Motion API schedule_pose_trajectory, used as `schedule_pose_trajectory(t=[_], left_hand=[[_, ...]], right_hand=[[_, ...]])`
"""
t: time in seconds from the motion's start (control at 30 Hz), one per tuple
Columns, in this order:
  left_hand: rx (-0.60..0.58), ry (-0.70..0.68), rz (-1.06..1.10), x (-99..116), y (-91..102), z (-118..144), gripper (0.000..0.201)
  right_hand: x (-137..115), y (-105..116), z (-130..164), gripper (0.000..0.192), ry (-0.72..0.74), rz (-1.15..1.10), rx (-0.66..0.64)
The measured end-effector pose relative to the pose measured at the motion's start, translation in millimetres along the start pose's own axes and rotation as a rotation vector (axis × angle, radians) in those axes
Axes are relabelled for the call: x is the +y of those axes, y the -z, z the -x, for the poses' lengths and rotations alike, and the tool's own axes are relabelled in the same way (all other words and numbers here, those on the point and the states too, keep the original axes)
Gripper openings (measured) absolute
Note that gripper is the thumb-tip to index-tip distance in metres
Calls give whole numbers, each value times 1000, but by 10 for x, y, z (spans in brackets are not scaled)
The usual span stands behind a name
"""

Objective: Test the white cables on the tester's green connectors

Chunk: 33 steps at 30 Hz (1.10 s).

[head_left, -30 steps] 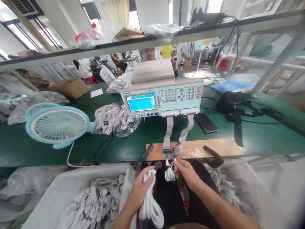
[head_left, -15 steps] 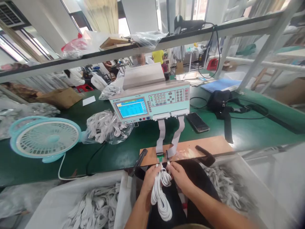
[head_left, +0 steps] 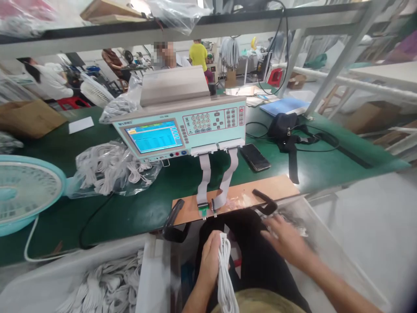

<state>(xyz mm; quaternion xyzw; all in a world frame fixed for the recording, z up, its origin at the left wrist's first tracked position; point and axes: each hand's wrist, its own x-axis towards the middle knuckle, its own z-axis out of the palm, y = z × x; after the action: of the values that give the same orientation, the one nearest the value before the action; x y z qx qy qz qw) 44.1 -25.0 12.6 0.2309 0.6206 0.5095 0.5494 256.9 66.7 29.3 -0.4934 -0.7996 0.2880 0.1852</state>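
The left hand [head_left: 211,256] has its fingers curled tight around one bundle of white cables [head_left: 224,278], which hangs down from the fist over the person's lap. The right hand [head_left: 286,241] is blurred; its fingers look spread and flat, holding nothing, reaching over the right bin [head_left: 329,256], where a few white cables show faintly just beyond the fingertips.

Just ahead of the left-hand fingers lies one wooden board [head_left: 260,191] on the edge of the green bench [head_left: 137,208]. Two black handles stand at the board's ends, the left handle [head_left: 172,217] just beyond the left knuckles, the right handle [head_left: 264,202] just above the right fingertips. Two grey ribbon cables [head_left: 204,178] run from the board's connectors up to one pale green tester [head_left: 182,128] with a lit blue screen, well beyond both hands.

To the left of the left-hand fingers, one white bin [head_left: 107,287] holds many more coiled white cables. Farther out on that side sit one clear bag of cables [head_left: 107,167] and one blue desk fan [head_left: 26,191]. Beyond the right fingers, one black phone [head_left: 255,157] lies on the bench, and farther still one black pouch [head_left: 286,128] with a strap and one blue folder [head_left: 286,105].

Behind the tester, three other people are visible at other benches.
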Motion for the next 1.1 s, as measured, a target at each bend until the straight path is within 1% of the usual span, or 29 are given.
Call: schedule_pose_trajectory(t=[0.07, 0.13, 0.17, 0.2, 0.27, 0.37, 0.43, 0.47, 0.57, 0.63, 0.7, 0.73, 0.8, 0.93, 1.03, 1.1], left_hand=[[5, -178, -194, 22, -32, 14, 33], [19, -354, -400, 18, -46, 35, 28], [29, -416, -488, 7, -45, 48, 27], [41, -458, -563, -8, -39, 62, 26], [62, -506, -669, -41, -22, 89, 27], [67, -529, -710, -71, 7, 110, 32], [67, -500, -644, -68, 42, 103, 34], [57, -448, -590, -60, 71, 94, 36], [-29, -198, -406, -21, 206, 51, 43], [-106, -78, -306, 7, 315, 15, 44], [-158, -56, -238, 29, 403, -28, 38], [-166, -58, -213, 35, 432, -51, 35], [-126, -58, -162, 36, 454, -102, 34], [46, 3, 39, 14, 401, -190, 43], [78, 71, 205, 5, 367, -221, 43], [81, 92, 257, 3, 370, -232, 42]], right_hand=[[-283, -140, 22, 12, 75, -207, -138], [-553, -314, 34, 9, 94, -349, -173], [-649, -392, 36, 9, 99, -382, -174], [-710, -459, 35, 9, 104, -398, -170], [-743, -553, 29, 9, 126, -404, -169], [-682, -620, 12, 11, 147, -422, -170], [-651, -632, -4, 14, 130, -451, -173], [-647, -631, -15, 14, 119, -471, -176], [-659, -624, -67, 13, 136, -514, -187], [-670, -635, -126, 11, 179, -512, -182], [-678, -678, -202, 10, 203, -520, -153], [-682, -713, -245, 9, 195, -542, -132], [-690, -808, -328, 11, 143, -627, -103], [-711, -1022, -455, 18, -6, -827, -98], [-727, -1123, -502, 20, -65, -876, -60], [-739, -1152, -514, 22, -96, -885, -44]])
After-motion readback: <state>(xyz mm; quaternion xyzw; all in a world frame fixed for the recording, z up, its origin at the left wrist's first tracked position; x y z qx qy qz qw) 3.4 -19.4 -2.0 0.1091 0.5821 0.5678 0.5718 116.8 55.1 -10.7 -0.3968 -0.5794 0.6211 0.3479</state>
